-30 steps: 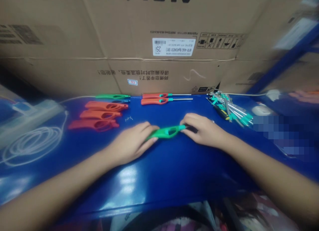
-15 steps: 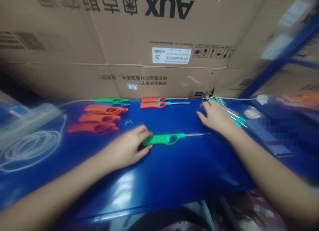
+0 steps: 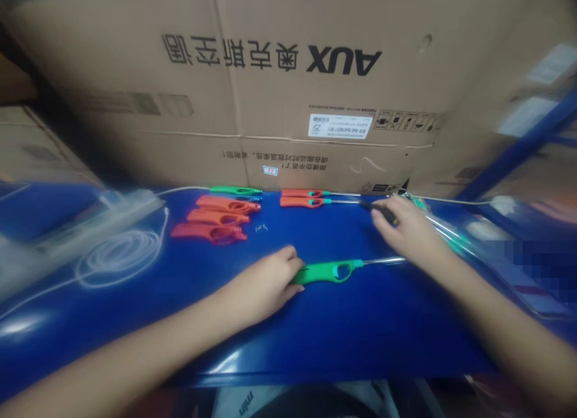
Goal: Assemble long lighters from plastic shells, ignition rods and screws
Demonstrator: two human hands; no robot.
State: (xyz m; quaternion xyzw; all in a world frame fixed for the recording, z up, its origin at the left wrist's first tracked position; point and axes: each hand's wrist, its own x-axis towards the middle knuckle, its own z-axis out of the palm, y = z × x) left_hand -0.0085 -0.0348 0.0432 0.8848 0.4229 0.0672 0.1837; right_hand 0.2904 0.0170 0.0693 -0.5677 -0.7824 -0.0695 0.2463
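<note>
My left hand (image 3: 273,282) is closed round the rear end of a green stick lighter (image 3: 320,273), whose metal tube points right above the blue tabletop (image 3: 342,328). Between the fingers of my right hand (image 3: 406,222) is a small black tool with a yellow end (image 3: 383,213); its exact kind is blurred. That hand is beside metal lighter tubes with teal fittings (image 3: 457,240). Behind, two orange stick lighters (image 3: 300,202) lie side by side with their tubes to the right.
Several orange lighter casings (image 3: 210,232) lie at left, with a green casing (image 3: 229,190) behind them. Further left are a coiled white cable (image 3: 119,258) and a power strip (image 3: 67,237). A large cardboard box (image 3: 270,105) stands at the back. A phone (image 3: 532,295) lies at right.
My right hand has taken hold of the black tool at the back right. My left hand keeps its grip on the green stick lighter. The view has shifted, moving everything right and down.
</note>
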